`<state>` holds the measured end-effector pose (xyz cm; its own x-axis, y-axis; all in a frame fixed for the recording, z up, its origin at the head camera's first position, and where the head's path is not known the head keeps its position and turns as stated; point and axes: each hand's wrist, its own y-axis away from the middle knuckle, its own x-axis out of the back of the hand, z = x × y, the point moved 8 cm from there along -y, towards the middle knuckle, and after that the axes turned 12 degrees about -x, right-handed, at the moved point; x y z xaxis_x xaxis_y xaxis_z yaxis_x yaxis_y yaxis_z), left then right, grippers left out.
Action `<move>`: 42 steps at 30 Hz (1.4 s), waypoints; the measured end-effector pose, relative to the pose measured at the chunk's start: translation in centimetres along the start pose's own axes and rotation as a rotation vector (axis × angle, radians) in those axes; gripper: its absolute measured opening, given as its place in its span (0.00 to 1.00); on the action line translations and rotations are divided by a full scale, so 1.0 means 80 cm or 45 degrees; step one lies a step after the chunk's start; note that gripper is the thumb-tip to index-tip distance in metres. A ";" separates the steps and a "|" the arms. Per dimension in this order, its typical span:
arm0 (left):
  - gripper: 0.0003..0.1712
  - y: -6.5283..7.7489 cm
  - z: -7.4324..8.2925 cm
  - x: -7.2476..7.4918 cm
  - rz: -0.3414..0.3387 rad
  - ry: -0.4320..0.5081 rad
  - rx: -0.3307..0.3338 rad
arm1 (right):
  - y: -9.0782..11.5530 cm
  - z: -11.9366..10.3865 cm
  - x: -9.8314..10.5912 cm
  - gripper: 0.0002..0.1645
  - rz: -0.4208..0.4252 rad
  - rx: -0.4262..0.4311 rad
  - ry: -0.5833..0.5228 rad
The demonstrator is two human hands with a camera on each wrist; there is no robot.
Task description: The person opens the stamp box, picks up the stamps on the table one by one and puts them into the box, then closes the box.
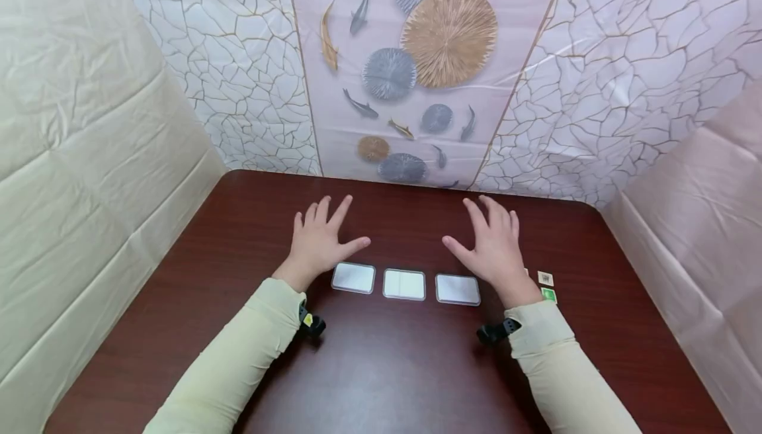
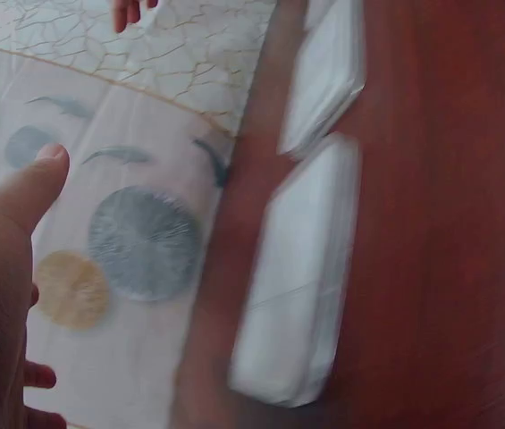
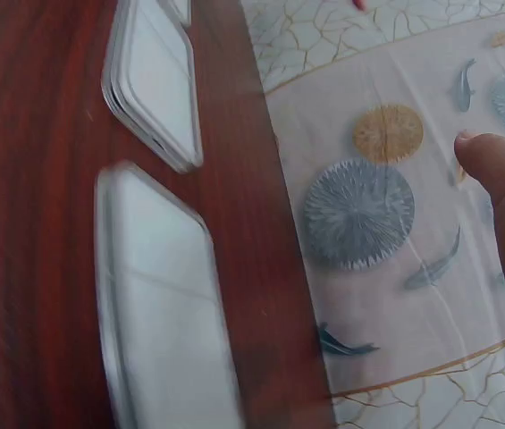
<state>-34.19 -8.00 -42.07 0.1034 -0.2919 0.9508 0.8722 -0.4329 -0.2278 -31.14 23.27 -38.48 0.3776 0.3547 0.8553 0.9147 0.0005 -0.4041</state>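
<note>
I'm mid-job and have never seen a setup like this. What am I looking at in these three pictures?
There is no robot: these are a person's left hand and right hand, bare, with fingers spread. The wide picture comes from a camera worn on the head, looking forward and down; the other two come from cameras on the wrists, so they look tilted and partly blurred. On the dark red-brown table, three flat white rectangular pieces lie in a row. Beside the right wrist are a small green tile and a beige tile. Neither hand holds anything.
</note>
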 end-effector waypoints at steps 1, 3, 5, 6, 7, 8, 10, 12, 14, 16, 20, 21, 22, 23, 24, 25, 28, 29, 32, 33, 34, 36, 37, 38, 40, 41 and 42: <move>0.58 0.003 0.003 -0.007 -0.006 0.014 -0.017 | 0.003 -0.003 -0.004 0.52 -0.005 0.014 -0.011; 0.57 0.008 0.012 -0.017 0.000 0.053 -0.059 | 0.010 -0.009 -0.012 0.50 -0.021 0.046 -0.034; 0.56 0.013 0.021 -0.027 -0.008 0.081 -0.092 | 0.017 -0.015 -0.021 0.48 -0.050 0.077 -0.044; 0.56 0.015 0.026 -0.031 -0.012 0.102 -0.112 | 0.021 -0.018 -0.026 0.47 -0.067 0.093 -0.046; 0.56 0.017 0.031 -0.035 -0.026 0.115 -0.128 | 0.024 -0.020 -0.031 0.46 -0.090 0.107 -0.050; 0.56 0.019 0.036 -0.039 -0.044 0.124 -0.143 | 0.028 -0.023 -0.037 0.45 -0.113 0.123 -0.053; 0.56 0.022 0.045 -0.048 -0.093 0.135 -0.166 | 0.035 -0.026 -0.048 0.42 -0.168 0.147 -0.055; 0.57 0.023 0.055 -0.056 -0.132 0.147 -0.196 | 0.042 -0.030 -0.059 0.41 -0.225 0.167 -0.064; 0.55 0.024 0.064 -0.061 -0.156 0.160 -0.227 | 0.048 -0.034 -0.069 0.40 -0.270 0.183 -0.072; 0.54 0.024 0.072 -0.063 -0.151 0.172 -0.265 | 0.054 -0.037 -0.077 0.40 -0.306 0.197 -0.077; 0.48 0.023 0.084 -0.073 -0.158 0.172 -0.321 | 0.063 -0.044 -0.091 0.44 -0.370 0.226 -0.086; 0.46 0.024 0.085 -0.076 -0.161 0.172 -0.328 | 0.065 -0.045 -0.095 0.45 -0.394 0.229 -0.087; 0.44 0.024 0.086 -0.080 -0.168 0.166 -0.331 | 0.068 -0.046 -0.099 0.46 -0.416 0.232 -0.085; 0.42 0.025 0.086 -0.083 -0.175 0.161 -0.330 | 0.070 -0.047 -0.103 0.47 -0.436 0.238 -0.081; 0.41 0.026 0.087 -0.085 -0.177 0.154 -0.332 | 0.072 -0.048 -0.106 0.47 -0.452 0.247 -0.078; 0.39 0.027 0.086 -0.087 -0.174 0.145 -0.333 | 0.073 -0.049 -0.109 0.47 -0.463 0.257 -0.077; 0.36 0.029 0.087 -0.088 -0.146 0.104 -0.352 | 0.076 -0.054 -0.115 0.43 -0.458 0.302 -0.089; 0.35 0.029 0.087 -0.088 -0.131 0.093 -0.362 | 0.076 -0.056 -0.115 0.41 -0.445 0.319 -0.096; 0.34 0.029 0.088 -0.088 -0.097 0.064 -0.389 | 0.077 -0.058 -0.115 0.36 -0.404 0.362 -0.115; 0.33 0.029 0.089 -0.089 -0.093 0.053 -0.394 | 0.077 -0.058 -0.115 0.36 -0.392 0.374 -0.116; 0.33 0.029 0.089 -0.089 -0.085 0.047 -0.398 | 0.077 -0.059 -0.115 0.35 -0.383 0.383 -0.118; 0.33 0.029 0.089 -0.091 -0.076 0.035 -0.402 | 0.077 -0.058 -0.116 0.34 -0.368 0.395 -0.123; 0.33 0.029 0.089 -0.092 -0.073 0.032 -0.402 | 0.077 -0.058 -0.117 0.34 -0.362 0.398 -0.127; 0.34 0.029 0.089 -0.093 -0.072 0.031 -0.402 | 0.077 -0.058 -0.117 0.33 -0.357 0.400 -0.133; 0.34 0.029 0.089 -0.095 -0.065 0.038 -0.402 | 0.076 -0.057 -0.118 0.33 -0.355 0.397 -0.156; 0.34 0.029 0.088 -0.096 -0.064 0.043 -0.399 | 0.076 -0.056 -0.118 0.32 -0.356 0.395 -0.168; 0.34 0.028 0.087 -0.097 -0.065 0.051 -0.394 | 0.075 -0.055 -0.119 0.32 -0.358 0.394 -0.182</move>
<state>-29.68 -0.78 -48.53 0.0387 -0.2937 0.9551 0.6882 -0.6851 -0.2386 -28.57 15.76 -47.60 0.0768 0.4263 0.9013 0.8846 0.3880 -0.2589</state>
